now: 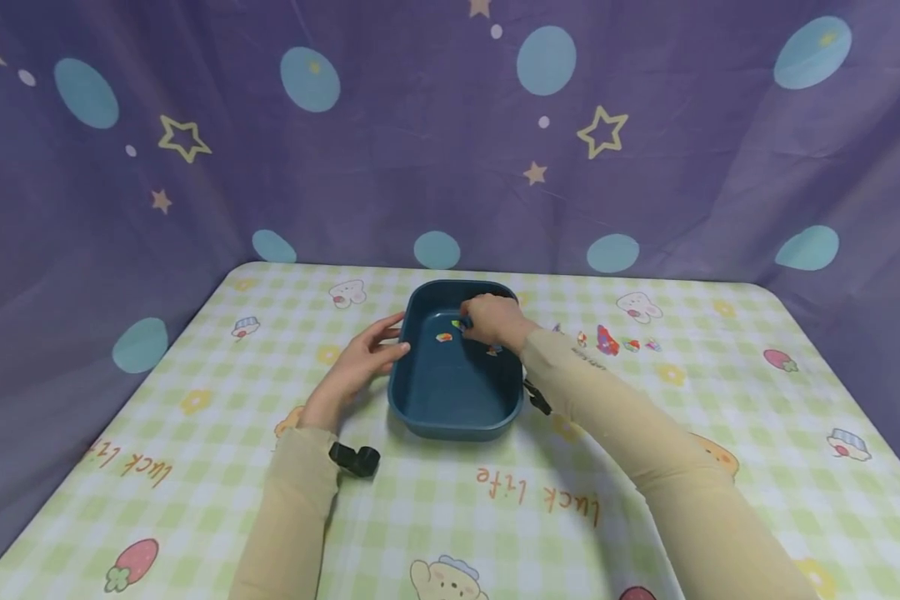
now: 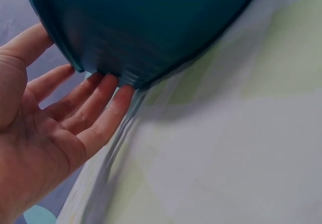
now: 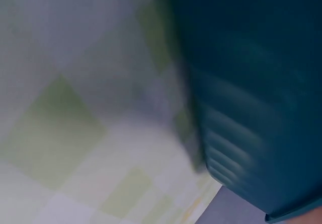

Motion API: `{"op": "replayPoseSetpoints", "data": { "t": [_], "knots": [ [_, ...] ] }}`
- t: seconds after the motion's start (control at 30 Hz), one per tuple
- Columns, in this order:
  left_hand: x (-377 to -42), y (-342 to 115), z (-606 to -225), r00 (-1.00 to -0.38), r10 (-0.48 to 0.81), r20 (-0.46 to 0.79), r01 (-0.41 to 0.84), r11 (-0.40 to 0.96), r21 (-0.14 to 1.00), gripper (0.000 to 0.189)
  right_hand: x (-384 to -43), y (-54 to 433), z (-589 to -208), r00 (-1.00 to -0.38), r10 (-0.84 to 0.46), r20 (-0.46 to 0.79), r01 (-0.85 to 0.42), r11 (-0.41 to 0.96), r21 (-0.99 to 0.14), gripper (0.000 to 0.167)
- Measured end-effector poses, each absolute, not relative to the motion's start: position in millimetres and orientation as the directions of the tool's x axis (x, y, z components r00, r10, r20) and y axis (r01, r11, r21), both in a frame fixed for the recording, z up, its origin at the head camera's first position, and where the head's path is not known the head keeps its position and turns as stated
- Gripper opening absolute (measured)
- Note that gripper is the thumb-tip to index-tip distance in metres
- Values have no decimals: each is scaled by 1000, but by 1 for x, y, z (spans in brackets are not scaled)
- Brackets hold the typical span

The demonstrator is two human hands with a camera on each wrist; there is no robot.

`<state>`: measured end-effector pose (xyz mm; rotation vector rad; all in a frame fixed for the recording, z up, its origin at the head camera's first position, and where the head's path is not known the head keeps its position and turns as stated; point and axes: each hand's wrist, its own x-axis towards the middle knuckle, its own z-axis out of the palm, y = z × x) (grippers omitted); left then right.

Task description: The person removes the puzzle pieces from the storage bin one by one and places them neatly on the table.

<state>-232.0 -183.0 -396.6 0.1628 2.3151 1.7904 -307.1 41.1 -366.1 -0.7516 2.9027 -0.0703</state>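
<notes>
A dark teal rectangular basin [image 1: 457,412] stands on the table, its outer wall [image 2: 136,27] close up in the left wrist view. My left hand [image 1: 363,362] rests at its left side, fingertips [image 2: 110,80] against the wall with relaxed fingers. My right hand [image 1: 492,321] reaches down inside the far right part of the basin, knuckles up and fingers bent. By its fingertips is a small green-yellow piece [image 1: 457,325]; I cannot tell whether they pinch it. A small orange-white piece [image 1: 444,337] lies on the basin floor. The right wrist view shows only the basin's outer side [image 3: 251,108].
Several small colourful pieces lie right of the basin, among them a larger red-purple one [image 1: 607,340]. A green-white checked cloth [image 1: 390,517] with printed figures covers the table. Behind the table's far edge hangs a purple curtain [image 1: 420,150].
</notes>
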Motion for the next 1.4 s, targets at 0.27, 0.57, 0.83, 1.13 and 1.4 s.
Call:
{"op": "replayPoseSetpoints", "data": {
  "t": [0.27,0.57,0.83,1.13,1.4],
  "knots": [
    [-233,-183,-396,-975,201,-100,-48,251,967,57,-306,39,-366,-846,-507,-162,-510,860,-26,36],
    [-231,-180,-391,-972,208,-114,-62,241,968,58,-308,41,-367,-824,-531,-200,-535,844,-37,34],
    [-234,-183,-399,-973,209,-100,-47,244,969,58,-308,41,-367,-808,-554,-203,-549,832,-87,16],
    [-229,-181,-389,-969,214,-128,-78,226,971,59,-305,40,-367,-782,-588,-205,-579,808,-111,4],
    [-222,-177,-378,-966,223,-131,-78,235,969,59,-296,43,-366,-791,-594,-148,-579,804,-136,6]
  ]
}}
